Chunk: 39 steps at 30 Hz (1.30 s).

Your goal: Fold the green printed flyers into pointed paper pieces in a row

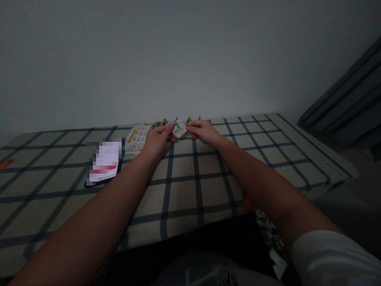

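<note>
Near the far side of the table, my left hand [159, 137] and my right hand [204, 132] pinch a small folded piece of printed paper [179, 128] between them. It is white with green, yellow and red print and is tilted, one corner pointing down. Thumb and fingers of each hand are closed at its opposite edges. Small green pointed shapes show just behind the paper, and I cannot make out what they are. Beside my left hand lies a printed sheet [137, 137] with rows of small blocks, partly hidden by that hand.
A phone [105, 161] with a lit, blurred-out screen lies to the left on the checked tablecloth [184, 190]. A plain wall [190, 59] rises behind the table. At the far right hangs a dark curtain [348, 87].
</note>
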{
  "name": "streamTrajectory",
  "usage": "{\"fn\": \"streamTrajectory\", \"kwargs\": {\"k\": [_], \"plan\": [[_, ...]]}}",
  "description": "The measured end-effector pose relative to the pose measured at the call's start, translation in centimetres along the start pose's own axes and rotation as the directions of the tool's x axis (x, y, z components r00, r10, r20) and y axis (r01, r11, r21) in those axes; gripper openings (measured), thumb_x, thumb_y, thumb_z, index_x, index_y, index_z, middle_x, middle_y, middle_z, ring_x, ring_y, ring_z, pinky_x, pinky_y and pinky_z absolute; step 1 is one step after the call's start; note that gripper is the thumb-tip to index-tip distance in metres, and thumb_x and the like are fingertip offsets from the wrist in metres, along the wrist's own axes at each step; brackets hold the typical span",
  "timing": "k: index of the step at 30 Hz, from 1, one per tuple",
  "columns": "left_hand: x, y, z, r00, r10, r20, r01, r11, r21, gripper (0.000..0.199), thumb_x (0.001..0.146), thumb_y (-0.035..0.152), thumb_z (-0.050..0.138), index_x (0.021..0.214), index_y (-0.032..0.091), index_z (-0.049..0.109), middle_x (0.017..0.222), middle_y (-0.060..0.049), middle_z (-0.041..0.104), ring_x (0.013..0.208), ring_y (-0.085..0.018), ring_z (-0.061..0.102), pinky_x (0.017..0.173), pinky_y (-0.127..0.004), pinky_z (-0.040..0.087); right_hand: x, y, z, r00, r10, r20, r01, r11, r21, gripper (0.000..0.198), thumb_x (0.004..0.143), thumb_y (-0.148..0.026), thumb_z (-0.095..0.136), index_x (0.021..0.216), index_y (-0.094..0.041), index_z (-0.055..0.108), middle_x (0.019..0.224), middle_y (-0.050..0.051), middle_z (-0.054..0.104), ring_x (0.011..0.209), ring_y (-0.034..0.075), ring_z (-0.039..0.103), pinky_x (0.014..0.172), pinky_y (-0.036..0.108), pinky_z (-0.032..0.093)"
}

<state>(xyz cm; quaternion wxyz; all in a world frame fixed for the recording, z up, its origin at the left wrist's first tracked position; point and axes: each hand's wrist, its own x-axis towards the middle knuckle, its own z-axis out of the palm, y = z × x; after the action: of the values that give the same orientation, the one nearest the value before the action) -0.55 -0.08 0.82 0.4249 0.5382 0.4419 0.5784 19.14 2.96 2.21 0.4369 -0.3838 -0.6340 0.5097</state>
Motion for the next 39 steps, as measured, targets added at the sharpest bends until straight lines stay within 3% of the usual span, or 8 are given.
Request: {"fn": "streamTrajectory", "kwargs": {"k": [8, 11, 15, 19, 22, 26, 34, 39], "plan": [[0.0, 0.0, 0.2, 0.999, -0.015, 0.035, 0.016, 0.999, -0.032, 0.051, 0.065, 0.064, 0.087, 0.082, 0.017, 0.078, 0.084, -0.009, 0.075, 0.074, -0.018, 0.066, 0.065, -0.028, 0.051, 0.1, 0.2, 0.1, 1.000, -0.004, 0.002, 0.004, 1.000, 0.007, 0.006, 0.086, -0.009, 0.069, 0.088, -0.015, 0.070, 0.062, -0.004, 0.061, 0.053, 0.008, 0.053, 0.052, 0.018, 0.044], [0.0, 0.0, -0.1, 0.998, 0.012, 0.058, -0.014, 1.000, 0.024, 0.047, 0.067, 0.062, 0.085, 0.077, 0.017, 0.078, 0.077, -0.007, 0.073, 0.070, -0.018, 0.063, 0.064, -0.029, 0.049, 0.0, 0.4, 0.1, 0.998, 0.004, 0.061, -0.005, 1.000, 0.015, 0.002, 0.089, -0.015, 0.067, 0.089, -0.016, 0.068, 0.064, -0.003, 0.062, 0.054, 0.008, 0.055, 0.053, 0.019, 0.045], [-0.9, 0.8, 0.0, 0.994, -0.020, 0.104, 0.001, 0.984, 0.178, 0.041, 0.071, 0.057, 0.084, 0.067, 0.017, 0.074, 0.061, -0.003, 0.065, 0.059, -0.016, 0.056, 0.057, -0.028, 0.042, -0.1, 0.4, 0.1, 0.995, -0.042, 0.087, 0.044, 0.999, -0.018, 0.010, 0.091, -0.022, 0.068, 0.084, -0.015, 0.069, 0.065, -0.004, 0.060, 0.056, 0.008, 0.052, 0.053, 0.019, 0.043], [-1.4, 1.2, 0.3, 0.998, -0.017, 0.065, 0.000, 0.969, 0.247, 0.041, 0.073, 0.056, 0.081, 0.063, 0.018, 0.071, 0.054, 0.000, 0.058, 0.052, -0.013, 0.048, 0.051, -0.026, 0.034, -0.1, 0.1, 0.2, 0.995, -0.050, 0.087, 0.055, 0.997, -0.058, 0.012, 0.087, -0.024, 0.073, 0.080, -0.015, 0.067, 0.059, -0.005, 0.055, 0.057, 0.008, 0.051, 0.055, 0.019, 0.041], [-1.2, 0.7, 0.5, 0.993, -0.058, 0.100, 0.040, 0.984, 0.175, 0.041, 0.070, 0.056, 0.084, 0.068, 0.018, 0.070, 0.059, 0.001, 0.060, 0.055, -0.013, 0.051, 0.054, -0.026, 0.041, -0.1, -0.1, 0.2, 0.997, -0.053, 0.054, 0.057, 0.997, -0.061, 0.017, 0.088, -0.025, 0.074, 0.078, -0.016, 0.064, 0.060, -0.005, 0.055, 0.056, 0.008, 0.051, 0.055, 0.019, 0.041], [-0.8, 0.0, 0.6, 0.972, -0.119, 0.202, 0.108, 0.992, 0.064, 0.041, 0.063, 0.051, 0.091, 0.077, 0.016, 0.072, 0.077, -0.005, 0.071, 0.069, -0.016, 0.064, 0.069, -0.030, 0.053, 0.1, 0.0, 0.2, 0.998, -0.059, 0.013, 0.060, 0.998, -0.036, 0.017, 0.088, -0.023, 0.074, 0.079, -0.017, 0.061, 0.067, -0.004, 0.060, 0.057, 0.007, 0.053, 0.056, 0.018, 0.044], [-1.0, 0.6, 0.5, 0.990, -0.093, 0.103, 0.087, 0.994, 0.062, 0.027, 0.068, 0.041, 0.088, 0.072, 0.018, 0.073, 0.067, -0.003, 0.068, 0.062, -0.015, 0.061, 0.062, -0.029, 0.050, 0.0, 0.1, 0.0, 0.999, 0.012, 0.042, -0.012, 1.000, 0.005, 0.020, 0.088, -0.014, 0.070, 0.074, -0.017, 0.055, 0.067, -0.001, 0.066, 0.065, 0.009, 0.062, 0.056, 0.017, 0.047], [-0.8, 0.1, 0.5, 0.979, -0.082, 0.189, 0.083, 0.997, -0.001, 0.035, 0.066, 0.044, 0.090, 0.083, 0.018, 0.076, 0.083, -0.006, 0.075, 0.074, -0.017, 0.067, 0.071, -0.031, 0.056, -0.1, -0.1, 0.0, 1.000, 0.008, 0.022, -0.008, 1.000, 0.001, 0.021, 0.086, -0.014, 0.074, 0.074, -0.017, 0.056, 0.066, -0.002, 0.065, 0.060, 0.008, 0.059, 0.059, 0.019, 0.047]]}}
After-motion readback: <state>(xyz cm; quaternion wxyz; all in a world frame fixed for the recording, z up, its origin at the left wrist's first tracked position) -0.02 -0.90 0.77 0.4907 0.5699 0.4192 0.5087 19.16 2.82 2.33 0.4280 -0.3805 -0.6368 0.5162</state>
